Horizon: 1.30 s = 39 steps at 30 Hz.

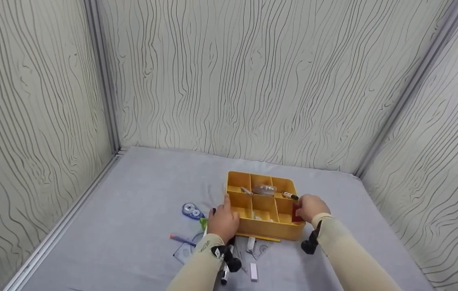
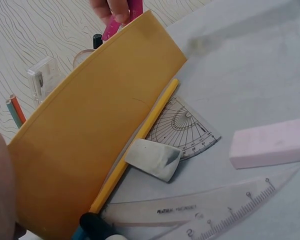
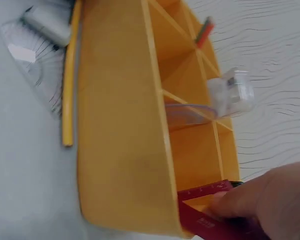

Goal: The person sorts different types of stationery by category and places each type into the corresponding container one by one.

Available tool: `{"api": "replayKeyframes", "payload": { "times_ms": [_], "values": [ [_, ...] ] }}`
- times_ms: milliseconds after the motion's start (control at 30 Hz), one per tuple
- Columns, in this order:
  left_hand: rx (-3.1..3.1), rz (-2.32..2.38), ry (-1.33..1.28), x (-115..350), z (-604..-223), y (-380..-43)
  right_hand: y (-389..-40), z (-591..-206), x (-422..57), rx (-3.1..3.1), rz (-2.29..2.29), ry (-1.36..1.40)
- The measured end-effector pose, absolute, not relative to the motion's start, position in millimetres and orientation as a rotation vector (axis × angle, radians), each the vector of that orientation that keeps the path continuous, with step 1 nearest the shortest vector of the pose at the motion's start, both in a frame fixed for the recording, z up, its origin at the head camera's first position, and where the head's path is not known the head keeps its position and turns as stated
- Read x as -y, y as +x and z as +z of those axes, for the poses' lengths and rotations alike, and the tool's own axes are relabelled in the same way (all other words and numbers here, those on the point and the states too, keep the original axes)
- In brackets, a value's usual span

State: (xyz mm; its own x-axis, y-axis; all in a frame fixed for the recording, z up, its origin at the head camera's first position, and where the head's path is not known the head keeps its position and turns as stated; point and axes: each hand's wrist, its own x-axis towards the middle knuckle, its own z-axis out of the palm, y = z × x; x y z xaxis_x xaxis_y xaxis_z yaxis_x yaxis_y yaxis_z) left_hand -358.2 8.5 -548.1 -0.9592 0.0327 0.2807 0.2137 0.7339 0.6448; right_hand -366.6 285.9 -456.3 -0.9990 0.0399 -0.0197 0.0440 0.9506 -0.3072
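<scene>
A yellow divided box (image 1: 269, 229) stands on the cloth-covered table. My right hand (image 1: 311, 207) reaches over its right end and pinches a red set square (image 3: 205, 223) with ruler markings, partly inside the front right compartment. My left hand (image 1: 224, 221) rests against the left front corner, its index finger straight along the rim. In the back compartments lie red and green pencils (image 2: 16, 111), a clear plastic case (image 2: 43, 77) and a black-capped marker (image 1: 290, 195). A clear piece with a blue edge (image 3: 190, 112) sits in the front middle one.
Along the box's front lies a yellow pencil (image 2: 152, 117), beside a small protractor (image 2: 185, 127) and a worn eraser (image 2: 155, 159). Nearer me are a pale eraser (image 1: 253, 272) and a clear ruler (image 2: 230, 205). A blue correction tape (image 1: 192, 211) lies to the left.
</scene>
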Motion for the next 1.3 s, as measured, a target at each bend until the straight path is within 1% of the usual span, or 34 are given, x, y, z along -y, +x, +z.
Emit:
{"api": "replayKeyframes", "payload": {
  "times_ms": [233, 400, 567, 733, 1000, 1300],
  "values": [
    [2.693, -1.050, -0.168, -12, -545, -356, -367, -460, -283, -3.210, 0.060, -0.086],
    [2.680, -1.039, -0.157, -12, -545, -356, -368, -457, -279, -3.183, 0.156, -0.205],
    [2.685, -1.032, -0.159, -11, -545, -357, -372, -456, -278, -3.119, 0.091, -0.153],
    [2.707, -1.029, -0.144, -10, -544, -357, -376, -460, -271, -3.122, -0.144, -0.052],
    [2.707, -1.046, -0.163, -9, -542, -354, -373, -472, -261, -3.235, -0.478, 0.019],
    [2.690, -0.989, -0.163, -9, -548, -356, -373, -488, -256, -3.252, -0.497, -0.132]
  ]
}}
